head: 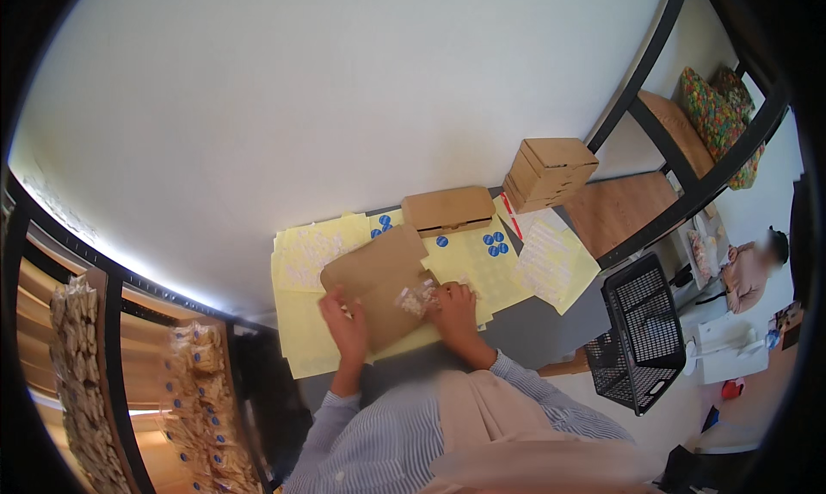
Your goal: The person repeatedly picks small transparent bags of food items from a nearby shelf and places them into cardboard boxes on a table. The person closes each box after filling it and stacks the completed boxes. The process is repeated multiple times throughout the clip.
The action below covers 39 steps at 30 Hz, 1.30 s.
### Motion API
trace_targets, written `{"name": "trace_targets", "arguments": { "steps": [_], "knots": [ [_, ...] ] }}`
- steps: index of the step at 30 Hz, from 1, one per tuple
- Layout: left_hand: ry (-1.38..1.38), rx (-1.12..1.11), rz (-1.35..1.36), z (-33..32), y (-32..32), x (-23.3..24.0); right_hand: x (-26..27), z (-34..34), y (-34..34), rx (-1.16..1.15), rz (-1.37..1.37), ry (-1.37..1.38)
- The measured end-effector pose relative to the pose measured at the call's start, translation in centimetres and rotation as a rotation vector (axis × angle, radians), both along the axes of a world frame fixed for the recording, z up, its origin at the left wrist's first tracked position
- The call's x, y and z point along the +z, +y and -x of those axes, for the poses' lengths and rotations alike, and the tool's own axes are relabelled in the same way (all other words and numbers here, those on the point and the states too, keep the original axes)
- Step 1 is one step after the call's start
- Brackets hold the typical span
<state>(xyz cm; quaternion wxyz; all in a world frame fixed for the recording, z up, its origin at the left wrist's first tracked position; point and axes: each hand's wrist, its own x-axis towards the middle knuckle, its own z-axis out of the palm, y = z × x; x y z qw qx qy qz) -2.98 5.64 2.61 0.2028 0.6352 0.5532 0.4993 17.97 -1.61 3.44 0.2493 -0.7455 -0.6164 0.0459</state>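
An unfolded brown cardboard box (377, 278) lies on yellow sheets (300, 339) on the grey table (542, 332). At its left edge is my left hand (345, 320), fingers curled; whether they grip the cardboard is unclear. My right hand (455, 310) touches small clear plastic bags with pale contents (413, 299) at the cardboard's right edge; the fingertips partly hide them. Round blue stickers (495, 243) lie on the sheets beyond. Behind the unfolded box stands a closed cardboard box (448, 211).
Several stacked cardboard boxes (552, 171) stand at the back right, near the wall. Black plastic baskets (645, 332) are right of the table. Shelves with bagged goods (200, 391) are at the left. Another person (752, 274) is at a far table on the right.
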Motion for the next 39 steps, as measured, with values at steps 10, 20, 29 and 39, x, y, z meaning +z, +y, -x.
{"name": "trace_targets", "arguments": {
  "steps": [10,20,29,39],
  "knots": [
    [0.298,-0.453,0.208,-6.0,-2.4,-1.9,-0.8,-0.7,0.7,-0.049,0.032,-0.166],
    [0.201,-0.484,0.256,-6.2,-2.0,-2.6,-2.6,-0.3,1.5,-0.07,-0.006,-0.278],
    [0.1,-0.503,0.182,-5.4,-2.2,-3.1,-1.8,0.1,0.7,-0.032,-0.042,-0.228],
    [-0.008,-0.616,0.285,-6.0,-1.7,-3.4,-0.1,-1.0,0.7,-0.044,-0.063,-0.197]
  ]
}}
